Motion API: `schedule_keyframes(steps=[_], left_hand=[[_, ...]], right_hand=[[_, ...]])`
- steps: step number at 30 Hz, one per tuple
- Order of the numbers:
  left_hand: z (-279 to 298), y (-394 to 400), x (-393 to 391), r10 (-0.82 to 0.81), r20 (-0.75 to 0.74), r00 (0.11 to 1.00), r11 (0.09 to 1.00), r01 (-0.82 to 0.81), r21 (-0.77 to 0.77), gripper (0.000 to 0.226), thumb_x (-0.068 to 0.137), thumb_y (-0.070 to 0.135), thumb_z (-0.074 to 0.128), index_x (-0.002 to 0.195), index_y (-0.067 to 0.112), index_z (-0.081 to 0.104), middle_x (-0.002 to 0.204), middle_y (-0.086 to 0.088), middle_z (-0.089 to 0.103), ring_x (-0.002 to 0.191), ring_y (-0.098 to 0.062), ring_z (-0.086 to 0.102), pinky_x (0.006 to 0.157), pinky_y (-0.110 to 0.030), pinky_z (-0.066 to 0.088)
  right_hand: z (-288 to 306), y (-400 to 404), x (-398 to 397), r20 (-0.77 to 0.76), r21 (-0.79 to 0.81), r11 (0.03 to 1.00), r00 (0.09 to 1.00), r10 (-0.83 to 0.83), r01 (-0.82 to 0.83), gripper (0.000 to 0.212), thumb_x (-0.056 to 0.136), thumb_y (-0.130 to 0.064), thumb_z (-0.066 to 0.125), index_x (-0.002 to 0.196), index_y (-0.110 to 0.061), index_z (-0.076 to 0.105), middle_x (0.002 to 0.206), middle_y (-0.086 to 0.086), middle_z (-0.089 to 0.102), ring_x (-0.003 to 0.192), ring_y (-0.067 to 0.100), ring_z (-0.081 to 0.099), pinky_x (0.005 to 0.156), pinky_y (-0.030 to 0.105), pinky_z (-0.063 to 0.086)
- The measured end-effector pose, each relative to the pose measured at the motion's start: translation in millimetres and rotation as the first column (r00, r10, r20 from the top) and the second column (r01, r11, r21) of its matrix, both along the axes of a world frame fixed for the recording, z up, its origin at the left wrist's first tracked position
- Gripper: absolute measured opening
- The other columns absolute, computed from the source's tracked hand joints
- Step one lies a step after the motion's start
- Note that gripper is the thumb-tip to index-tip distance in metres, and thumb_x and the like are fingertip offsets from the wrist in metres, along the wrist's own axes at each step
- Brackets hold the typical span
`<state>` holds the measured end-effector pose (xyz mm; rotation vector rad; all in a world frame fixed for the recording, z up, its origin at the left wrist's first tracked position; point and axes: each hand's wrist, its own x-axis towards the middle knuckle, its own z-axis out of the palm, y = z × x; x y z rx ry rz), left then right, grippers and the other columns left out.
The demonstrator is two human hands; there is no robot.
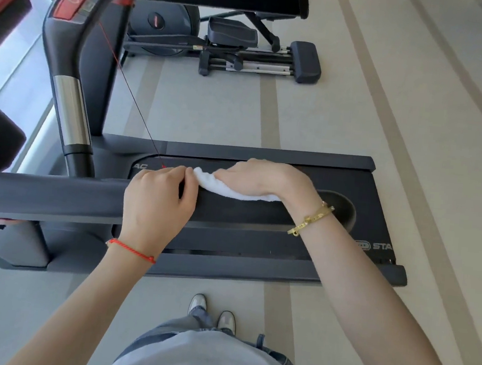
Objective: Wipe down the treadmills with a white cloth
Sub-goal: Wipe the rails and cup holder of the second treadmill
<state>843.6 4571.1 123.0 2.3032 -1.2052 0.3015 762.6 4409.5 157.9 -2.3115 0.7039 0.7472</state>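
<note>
Two hands on my cloth (227,187), draped over the treadmill (260,213) handrail (56,194): left hand (158,198) pinches its end, right hand (258,175) curls over it, gripping.

Bare forearms. A thin red cord bracelet (131,250) circles the wrist behind the left fingers; a gold metal bangle (310,219) sits behind the right. Light grey shirt (205,358), blue jeans (200,319), pale grey sneakers (212,312).
</note>
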Motion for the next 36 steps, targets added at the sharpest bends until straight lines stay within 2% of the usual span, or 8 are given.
schedule_keyframes(steps=[2,6,15,19,23,27,32,36], left_hand=[[-1.4,2.3,4.4,0.019,-0.004,1.0,1.0,-0.019,0.0,0.046,0.096,0.016,0.05,0.052,0.012,0.036,0.043,-0.001,0.034,0.042,-0.031,0.035,0.049,-0.02,0.014],[-4.8,3.1,7.5,0.024,0.018,1.0,0.999,-0.024,0.038,0.049,0.097,0.02,0.046,0.05,0.009,0.044,0.041,-0.003,0.039,0.042,-0.03,0.04,0.048,-0.025,0.016],[-10.5,-2.0,3.7,0.048,0.097,0.994,0.999,-0.048,-0.008,0.051,0.093,0.013,0.049,0.045,0.013,0.033,0.039,-0.001,0.031,0.037,-0.027,0.033,0.049,-0.02,0.007],[-13.6,-1.1,4.9,0.04,0.121,0.992,0.999,-0.038,-0.021,0.051,0.095,0.015,0.047,0.046,0.015,0.031,0.04,0.0,0.031,0.037,-0.025,0.032,0.049,-0.019,0.007],[-13.8,-1.1,3.7,0.056,0.133,0.989,0.998,-0.052,-0.031,0.051,0.093,0.014,0.05,0.045,0.013,0.033,0.039,-0.003,0.034,0.038,-0.029,0.034,0.05,-0.019,0.007],[-14.1,-0.6,2.8,0.067,0.14,0.988,0.997,-0.063,-0.039,0.05,0.094,0.014,0.048,0.046,0.012,0.033,0.04,-0.005,0.035,0.039,-0.03,0.034,0.049,-0.02,0.008],[-14.7,0.8,2.2,0.058,0.153,0.987,0.998,-0.051,-0.048,0.049,0.094,0.013,0.048,0.046,0.011,0.034,0.04,-0.006,0.035,0.039,-0.03,0.034,0.049,-0.019,0.007],[-13.4,0.4,0.5,0.062,0.159,0.985,0.998,-0.057,-0.038,0.049,0.093,0.012,0.047,0.047,0.012,0.032,0.04,-0.005,0.033,0.038,-0.03,0.033,0.049,-0.021,0.007]], right_hand=[[-1.0,-1.4,-4.4,0.064,-0.026,0.999,0.998,-0.022,0.024,0.047,0.081,-0.074,0.019,0.074,-0.044,0.054,0.083,-0.019,0.06,0.083,0.022,0.048,0.067,0.031,0.034],[0.3,-20.7,-52.1,0.195,-0.254,0.967,0.98,0.026,0.025,0.05,0.091,-0.064,0.016,0.086,-0.038,0.058,0.11,-0.01,0.066,0.099,0.021,0.051,0.078,0.037,0.037],[-21.6,10.9,-78.4,0.537,-0.605,0.718,0.842,0.048,0.345,0.052,0.092,-0.059,0.025,0.099,-0.03,0.068,0.09,-0.003,0.064,0.08,0.022,0.057,0.072,0.034,0.039],[-36.3,25.1,-104.5,0.72,-0.58,0.664,0.678,0.148,0.472,0.049,0.096,-0.059,0.042,0.124,-0.025,0.064,0.118,0.0,0.062,0.107,0.023,0.055,0.105,0.037,0.038],[-32.6,1.0,-121.2,0.773,-0.49,0.669,0.633,0.037,0.559,0.049,0.095,-0.058,0.041,0.118,-0.024,0.066,0.108,-0.001,0.065,0.098,0.022,0.059,0.09,0.038,0.046],[-41.7,-4.3,-133.8,0.9,-0.17,0.615,0.376,-0.222,0.77,0.04,0.093,-0.047,0.046,0.117,-0.021,0.065,0.114,-0.003,0.062,0.1,0.018,0.059,0.082,0.043,0.051],[-69.1,23.4,-140.0,0.928,-0.299,0.58,0.371,-0.007,0.758,0.043,0.1,-0.042,0.047,0.132,-0.015,0.053,0.133,0.005,0.047,0.127,0.024,0.043,0.109,0.043,0.034],[-64.6,13.0,-139.9,0.902,-0.366,0.571,0.431,0.024,0.735,0.045,0.099,-0.045,0.046,0.128,-0.013,0.057,0.125,0.008,0.052,0.118,0.031,0.049,0.105,0.045,0.036]])
